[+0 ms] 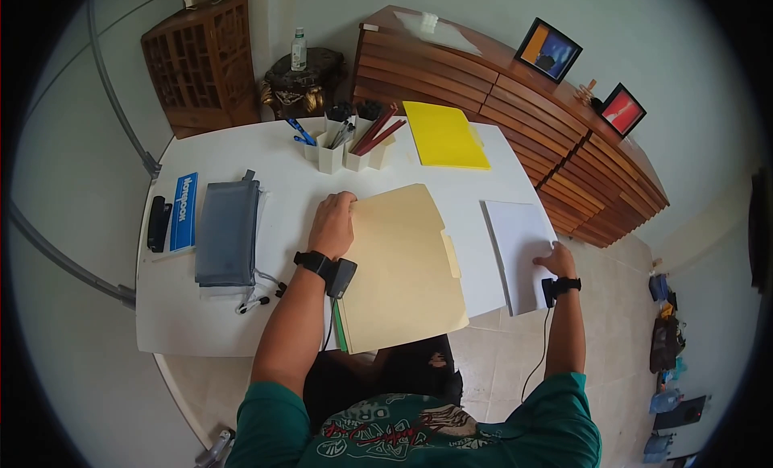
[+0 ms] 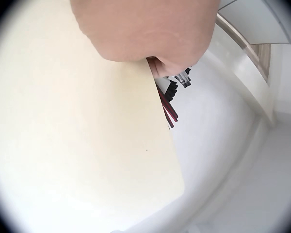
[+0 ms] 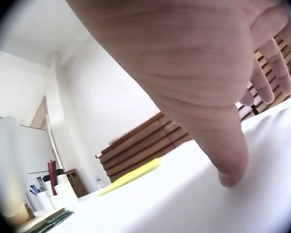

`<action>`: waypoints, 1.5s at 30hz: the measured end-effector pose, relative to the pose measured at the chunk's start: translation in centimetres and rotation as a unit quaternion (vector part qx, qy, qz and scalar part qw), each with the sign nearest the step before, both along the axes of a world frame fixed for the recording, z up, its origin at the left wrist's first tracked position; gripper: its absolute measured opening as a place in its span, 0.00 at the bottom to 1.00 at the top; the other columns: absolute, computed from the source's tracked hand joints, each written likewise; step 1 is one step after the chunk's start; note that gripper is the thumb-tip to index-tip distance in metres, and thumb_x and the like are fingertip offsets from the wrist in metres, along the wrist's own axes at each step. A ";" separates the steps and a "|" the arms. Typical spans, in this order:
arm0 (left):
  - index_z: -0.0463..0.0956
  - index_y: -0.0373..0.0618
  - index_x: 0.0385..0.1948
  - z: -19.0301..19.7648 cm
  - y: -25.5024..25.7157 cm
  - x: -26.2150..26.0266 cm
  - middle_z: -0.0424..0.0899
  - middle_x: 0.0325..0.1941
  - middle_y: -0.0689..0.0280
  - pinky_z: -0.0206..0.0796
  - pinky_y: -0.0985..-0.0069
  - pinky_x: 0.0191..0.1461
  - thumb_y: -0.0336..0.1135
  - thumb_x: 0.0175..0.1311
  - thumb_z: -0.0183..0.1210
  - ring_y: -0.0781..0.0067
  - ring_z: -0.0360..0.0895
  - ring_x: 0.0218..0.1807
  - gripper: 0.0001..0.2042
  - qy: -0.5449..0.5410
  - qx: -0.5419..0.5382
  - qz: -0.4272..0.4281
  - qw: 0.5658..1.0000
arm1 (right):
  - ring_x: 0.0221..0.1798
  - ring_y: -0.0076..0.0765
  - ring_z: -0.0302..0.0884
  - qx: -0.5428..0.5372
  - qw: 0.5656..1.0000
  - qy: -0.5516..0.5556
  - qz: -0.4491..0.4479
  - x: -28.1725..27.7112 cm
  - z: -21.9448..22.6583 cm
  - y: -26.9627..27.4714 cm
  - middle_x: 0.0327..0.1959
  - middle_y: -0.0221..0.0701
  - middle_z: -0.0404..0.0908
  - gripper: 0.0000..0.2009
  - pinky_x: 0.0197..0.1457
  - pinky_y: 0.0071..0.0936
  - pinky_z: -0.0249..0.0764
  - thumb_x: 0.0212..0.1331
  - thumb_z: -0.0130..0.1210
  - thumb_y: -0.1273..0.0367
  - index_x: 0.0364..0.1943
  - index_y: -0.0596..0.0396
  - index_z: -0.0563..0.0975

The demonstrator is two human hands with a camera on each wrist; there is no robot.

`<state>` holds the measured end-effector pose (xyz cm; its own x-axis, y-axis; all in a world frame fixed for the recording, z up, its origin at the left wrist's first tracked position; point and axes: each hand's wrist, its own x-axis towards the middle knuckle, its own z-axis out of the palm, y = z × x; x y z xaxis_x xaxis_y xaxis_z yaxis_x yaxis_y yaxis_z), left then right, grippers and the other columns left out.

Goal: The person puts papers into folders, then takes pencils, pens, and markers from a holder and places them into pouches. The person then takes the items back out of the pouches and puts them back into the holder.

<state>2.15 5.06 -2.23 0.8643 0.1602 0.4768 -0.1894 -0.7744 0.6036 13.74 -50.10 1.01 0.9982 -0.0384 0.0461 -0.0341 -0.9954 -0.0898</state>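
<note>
My left hand (image 1: 332,225) grips the upper left edge of a stack of cream folders (image 1: 403,267), with a green edge showing at its lower left. In the left wrist view the curled fingers of the hand (image 2: 150,29) hold the folder's (image 2: 87,145) edge. At the table's right edge, my right hand (image 1: 558,263) is at a stack of white paper (image 1: 515,251). The right wrist view shows that hand (image 3: 184,73) with its fingers extended and the thumb tip touching the white sheet (image 3: 194,204).
A yellow folder (image 1: 447,136) lies at the back of the white table (image 1: 282,331). White holders (image 1: 331,160) with pens and red pencils stand beside it. At the left are a grey pouch (image 1: 227,235), a blue notebook (image 1: 184,210) and a black object (image 1: 158,224).
</note>
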 end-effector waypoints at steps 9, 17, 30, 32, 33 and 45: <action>0.71 0.42 0.47 -0.4 0.2 0.1 0.79 0.46 0.54 0.64 0.57 0.60 0.22 0.63 0.54 0.49 0.74 0.53 0.11 0.003 -0.002 -0.008 1.000 | 0.49 0.51 0.85 0.110 0.991 0.058 -0.056 1.5 -0.2 -1.8 0.47 0.54 0.84 0.43 0.53 0.38 0.80 0.28 0.81 0.55 0.50 0.72 0.78; 0.71 0.42 0.47 -0.5 0.2 0.2 0.79 0.46 0.54 0.64 0.56 0.59 0.21 0.63 0.54 0.48 0.74 0.53 0.12 -0.008 -0.006 -0.003 1.000 | 0.49 0.51 0.84 0.108 0.991 0.010 -0.073 0.2 0.5 -0.4 0.45 0.51 0.84 0.45 0.54 0.39 0.80 0.27 0.83 0.59 0.53 0.68 0.72; 0.71 0.41 0.47 -0.6 0.2 0.2 0.80 0.47 0.53 0.64 0.55 0.59 0.22 0.63 0.54 0.46 0.74 0.53 0.11 -0.011 -0.004 -0.006 1.000 | 0.47 0.59 0.83 0.030 0.994 -0.080 -0.064 -3.1 1.6 2.8 0.43 0.50 0.85 0.39 0.50 0.45 0.79 0.33 0.80 0.58 0.50 0.62 0.72; 0.71 0.41 0.47 -0.8 0.2 0.3 0.80 0.46 0.52 0.65 0.55 0.58 0.22 0.63 0.54 0.46 0.74 0.52 0.11 -0.012 -0.010 0.001 1.000 | 0.48 0.59 0.83 0.030 0.994 -0.077 -0.066 -3.4 2.0 3.5 0.44 0.50 0.85 0.36 0.50 0.46 0.79 0.35 0.79 0.59 0.50 0.61 0.74; 0.71 0.41 0.47 -0.9 0.3 0.4 0.80 0.46 0.52 0.65 0.55 0.58 0.22 0.63 0.54 0.46 0.74 0.52 0.11 -0.011 -0.010 0.001 1.000 | 0.49 0.59 0.82 0.031 0.995 -0.073 -0.067 -3.6 2.1 3.6 0.44 0.49 0.85 0.34 0.51 0.47 0.78 0.37 0.77 0.60 0.50 0.60 0.76; 0.73 0.44 0.37 -2.2 2.8 2.0 0.79 0.36 0.72 0.69 0.79 0.46 0.23 0.70 0.50 0.81 0.75 0.39 0.04 -0.076 -0.590 -0.075 0.800 | 0.33 0.28 0.79 0.403 0.913 -0.013 0.063 -4.9 9.7 1.0 0.33 0.28 0.83 0.11 0.40 0.30 0.76 0.58 0.52 0.78 0.44 0.65 0.81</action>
<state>4.14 7.83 -4.41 0.8626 0.4761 0.1710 -0.3670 0.3564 0.8592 8.87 -49.12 10.75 0.9961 0.0443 0.0769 0.0881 -0.6011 -0.7943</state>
